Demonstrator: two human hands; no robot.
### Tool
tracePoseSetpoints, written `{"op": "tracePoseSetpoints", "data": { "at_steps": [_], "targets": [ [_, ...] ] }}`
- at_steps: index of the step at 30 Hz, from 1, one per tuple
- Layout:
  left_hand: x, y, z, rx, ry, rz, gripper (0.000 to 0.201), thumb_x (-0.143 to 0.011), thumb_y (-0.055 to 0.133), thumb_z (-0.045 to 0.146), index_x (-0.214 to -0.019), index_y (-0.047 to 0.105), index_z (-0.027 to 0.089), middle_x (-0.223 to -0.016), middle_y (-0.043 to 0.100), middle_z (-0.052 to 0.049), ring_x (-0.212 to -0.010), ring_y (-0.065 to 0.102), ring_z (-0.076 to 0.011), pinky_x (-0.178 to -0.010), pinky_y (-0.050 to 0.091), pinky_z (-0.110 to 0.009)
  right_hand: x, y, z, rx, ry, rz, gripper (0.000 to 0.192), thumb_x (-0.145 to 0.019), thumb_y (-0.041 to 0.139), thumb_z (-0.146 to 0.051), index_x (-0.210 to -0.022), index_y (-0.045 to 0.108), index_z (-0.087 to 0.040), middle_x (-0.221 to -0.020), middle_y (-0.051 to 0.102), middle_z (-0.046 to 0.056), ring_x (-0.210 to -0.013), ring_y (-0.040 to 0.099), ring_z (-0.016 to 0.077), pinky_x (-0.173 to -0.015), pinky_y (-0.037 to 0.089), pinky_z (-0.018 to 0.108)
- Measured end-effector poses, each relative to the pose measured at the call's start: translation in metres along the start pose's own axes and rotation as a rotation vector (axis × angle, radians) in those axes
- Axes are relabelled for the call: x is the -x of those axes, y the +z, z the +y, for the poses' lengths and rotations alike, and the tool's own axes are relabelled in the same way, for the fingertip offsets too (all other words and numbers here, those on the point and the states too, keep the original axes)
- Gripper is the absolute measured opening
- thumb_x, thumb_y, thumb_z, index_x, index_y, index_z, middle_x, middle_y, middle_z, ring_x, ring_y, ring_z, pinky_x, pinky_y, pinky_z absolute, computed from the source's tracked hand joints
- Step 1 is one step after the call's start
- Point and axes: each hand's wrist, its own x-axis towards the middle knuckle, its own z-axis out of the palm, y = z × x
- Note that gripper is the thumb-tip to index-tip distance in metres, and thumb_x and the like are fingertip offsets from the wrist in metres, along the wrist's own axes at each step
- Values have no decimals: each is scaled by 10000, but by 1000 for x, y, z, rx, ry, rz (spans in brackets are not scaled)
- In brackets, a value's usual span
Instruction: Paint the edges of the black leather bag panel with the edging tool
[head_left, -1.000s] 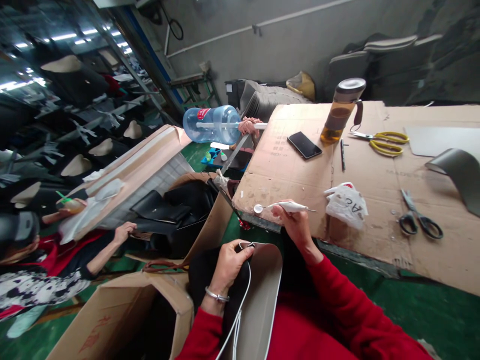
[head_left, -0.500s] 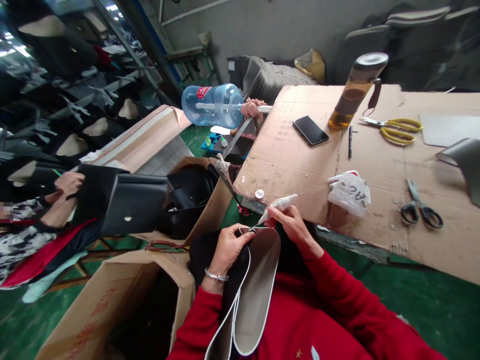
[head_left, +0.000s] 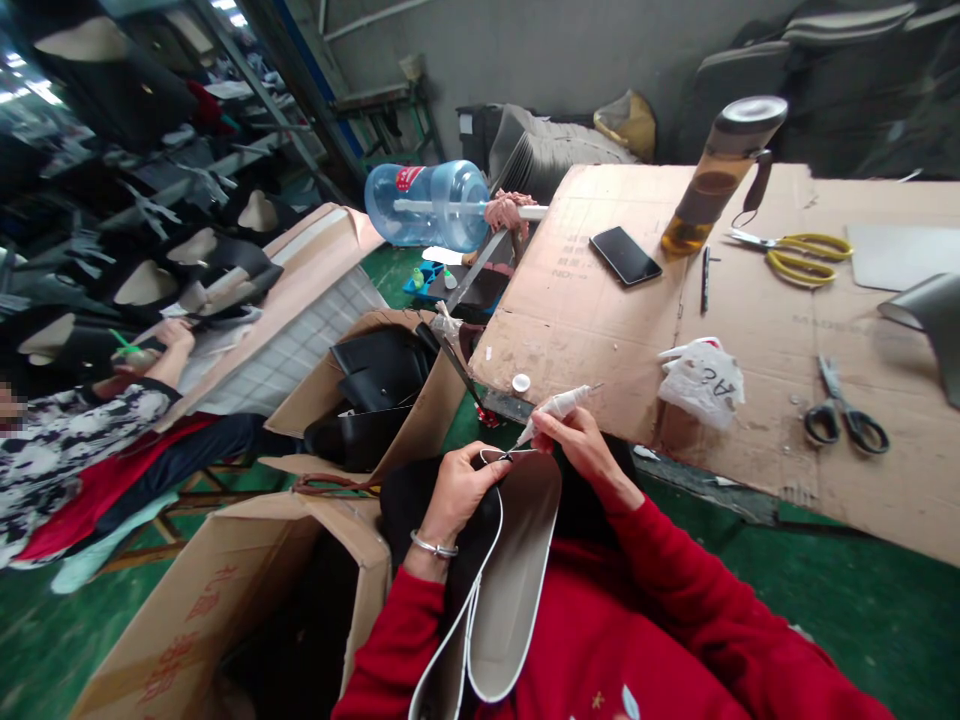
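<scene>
Pinching the white pen-shaped tool [head_left: 556, 405] between thumb and fingers [head_left: 556, 422], the right hand [head_left: 585, 448] points its tip down at the top rim of the grey panel [head_left: 517, 570], where tip and rim meet. The left hand [head_left: 463, 490] closes its fingers on that same rim from the other side, a silver bangle [head_left: 433, 547] on the wrist. The panel, edged with one white cord [head_left: 486, 580], lies in the person's lap over red clothing, just below the tabletop [head_left: 600, 330] edge.

Out on the cardboard-covered tabletop: one small white cap [head_left: 520, 382] right beside the tool, one crumpled plastic bag [head_left: 703, 378], one phone [head_left: 625, 256], one bottle [head_left: 718, 172] of amber liquid, one dark pen [head_left: 705, 280]. Two pairs of scissors, count them: yellow-handled [head_left: 796, 254] at the back, black-handled [head_left: 844, 410] nearer.

To the left, two open cardboard boxes: the near one [head_left: 247, 590] by the left elbow, the farther one [head_left: 390, 400] holding black pieces. One blue water jug [head_left: 427, 204] lies on its side. A second person [head_left: 97, 440] works at far left.
</scene>
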Motion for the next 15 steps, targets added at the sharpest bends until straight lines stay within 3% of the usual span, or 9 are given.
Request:
{"op": "tracePoseSetpoints", "data": {
  "at_steps": [7,15],
  "targets": [
    [1,2,0,-3,20,-19,201,-760,787,358,-721,758,164,-698,690,-13,-696,586,-167,-679,421,-264,-3,-2,-1,26,-12,-40,530,-867,731,-671,-790,674,-150,-609,639,33,-517,548,146,-497,430,240],
    [3,3,-5,26,13,-54,209,-760,787,361,-696,741,168,-675,673,-9,-670,575,-163,-645,412,-263,-17,-4,-7,96,47,-137,546,-870,722,-647,-656,624,-154,-540,578,18,-470,490,120,-452,374,216]
  ]
}}
